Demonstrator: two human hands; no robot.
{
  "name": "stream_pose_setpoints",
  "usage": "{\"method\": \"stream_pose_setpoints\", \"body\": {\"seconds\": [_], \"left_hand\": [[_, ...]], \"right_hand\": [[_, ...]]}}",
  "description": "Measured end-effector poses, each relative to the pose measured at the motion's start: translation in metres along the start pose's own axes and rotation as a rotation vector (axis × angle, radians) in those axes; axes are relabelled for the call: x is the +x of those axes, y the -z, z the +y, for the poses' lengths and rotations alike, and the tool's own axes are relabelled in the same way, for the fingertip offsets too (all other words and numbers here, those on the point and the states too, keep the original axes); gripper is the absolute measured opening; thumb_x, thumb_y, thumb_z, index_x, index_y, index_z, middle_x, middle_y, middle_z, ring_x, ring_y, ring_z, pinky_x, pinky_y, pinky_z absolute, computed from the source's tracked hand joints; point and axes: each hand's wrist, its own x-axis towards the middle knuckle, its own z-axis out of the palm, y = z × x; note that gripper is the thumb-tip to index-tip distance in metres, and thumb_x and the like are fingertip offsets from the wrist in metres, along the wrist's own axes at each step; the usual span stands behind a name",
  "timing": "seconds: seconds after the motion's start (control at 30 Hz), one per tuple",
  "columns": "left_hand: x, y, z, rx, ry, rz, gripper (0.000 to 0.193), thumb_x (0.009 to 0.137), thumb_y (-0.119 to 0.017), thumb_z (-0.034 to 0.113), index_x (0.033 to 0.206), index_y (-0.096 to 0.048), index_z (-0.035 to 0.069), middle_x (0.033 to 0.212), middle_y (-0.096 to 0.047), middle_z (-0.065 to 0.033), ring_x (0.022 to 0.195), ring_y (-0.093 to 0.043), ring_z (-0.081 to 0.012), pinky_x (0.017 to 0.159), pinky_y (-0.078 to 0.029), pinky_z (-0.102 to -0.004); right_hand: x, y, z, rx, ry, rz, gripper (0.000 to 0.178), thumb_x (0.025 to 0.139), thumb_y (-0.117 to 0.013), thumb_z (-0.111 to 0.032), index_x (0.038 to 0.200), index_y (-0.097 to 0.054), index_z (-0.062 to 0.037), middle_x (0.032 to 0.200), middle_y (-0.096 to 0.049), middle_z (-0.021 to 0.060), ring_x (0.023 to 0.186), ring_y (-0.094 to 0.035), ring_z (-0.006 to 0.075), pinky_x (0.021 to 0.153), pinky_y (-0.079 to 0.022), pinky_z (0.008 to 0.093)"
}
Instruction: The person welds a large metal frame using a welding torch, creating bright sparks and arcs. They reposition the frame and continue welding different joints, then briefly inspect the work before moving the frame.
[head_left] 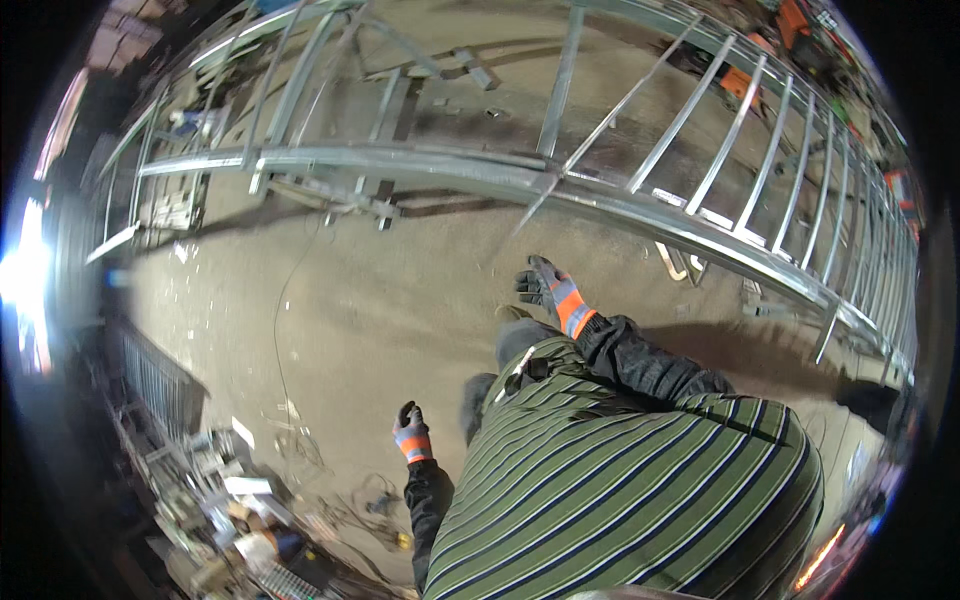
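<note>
My right hand (552, 290), in a grey, black and orange glove, hangs in front of my body with its fingers apart. Nothing is in it. The nearest thing to it is a long metal frame (420, 165) of shiny bars, which it does not touch. My left hand (411, 434), gloved the same way, hangs low at my left side over the floor. Its fingers are loosely bent and a little apart, with nothing visible in them.
Evenly spaced bars (745, 145) run along the frame to the right. A thin cable (278, 330) lies on the floor (360, 300). At lower left are a grating (155, 385) and a heap of metal pieces and tools (235, 510). Bent rods (672, 262) lie under the frame.
</note>
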Motion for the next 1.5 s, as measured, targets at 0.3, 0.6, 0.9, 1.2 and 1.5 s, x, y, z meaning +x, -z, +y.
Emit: {"method": "stream_pose_setpoints", "body": {"seconds": [0.3, 0.6, 0.9, 1.2, 1.5], "left_hand": [[0.145, -0.077, 0.223, 0.301, -0.723, -0.757, 0.029, 0.098, -0.065, 0.011, 0.125, -0.068, 0.000, 0.113, -0.075, -0.0149, 0.102, -0.069, -0.0206, 0.091, -0.053, -0.0341], [0.268, -0.251, 0.492, 0.384, -0.989, -1.276, 0.027, 0.099, -0.063, 0.012, 0.124, -0.069, 0.004, 0.095, -0.074, -0.0086, 0.082, -0.069, -0.0161, 0.076, -0.055, -0.0311], [0.069, -0.532, 0.628, 0.783, -2.022, -1.425, 0.048, 0.094, -0.067, 0.036, 0.133, -0.064, 0.008, 0.122, -0.069, -0.0213, 0.117, -0.064, -0.0406, 0.103, -0.050, -0.0462], [-0.036, -0.848, 0.622, 0.578, -1.061, -1.310, 0.096, 0.091, -0.057, 0.075, 0.146, -0.050, -0.003, 0.143, -0.057, -0.0259, 0.125, -0.061, -0.0392, 0.103, -0.049, -0.0495], [-0.057, -0.866, 0.587, 0.306, 0.158, -1.626, 0.066, 0.085, -0.060, 0.081, 0.086, -0.048, 0.016, 0.049, -0.019, 0.0073, 0.035, -0.022, -0.0135, 0.036, -0.020, -0.0296]], "right_hand": [[0.009, -0.065, -0.001, 0.299, 0.245, 0.247, 0.027, 0.101, -0.068, -0.025, 0.124, -0.063, -0.0110, 0.093, -0.070, 0.0034, 0.077, -0.066, 0.0167, 0.065, -0.054, 0.0344], [0.053, -0.069, 0.035, -0.290, 0.387, 0.689, 0.069, 0.091, -0.072, -0.053, 0.127, -0.057, 0.0034, 0.104, -0.073, 0.0256, 0.098, -0.072, 0.0384, 0.085, -0.056, 0.0458], [0.031, -0.106, 0.011, -0.286, 0.295, 0.775, 0.056, 0.091, -0.072, -0.052, 0.116, -0.067, -0.0020, 0.085, -0.074, 0.0164, 0.075, -0.074, 0.0249, 0.068, -0.057, 0.0416], [0.049, -0.116, 0.010, -0.176, 0.162, 0.825, 0.054, 0.088, -0.073, -0.054, 0.115, -0.072, -0.0064, 0.102, -0.075, 0.0206, 0.095, -0.071, 0.0365, 0.084, -0.055, 0.0464], [0.040, -0.136, 0.022, -0.103, 0.125, 0.865, 0.037, 0.088, -0.077, -0.039, 0.096, -0.072, -0.0033, 0.081, -0.072, 0.0128, 0.074, -0.066, 0.0202, 0.071, -0.053, 0.0381]]}}
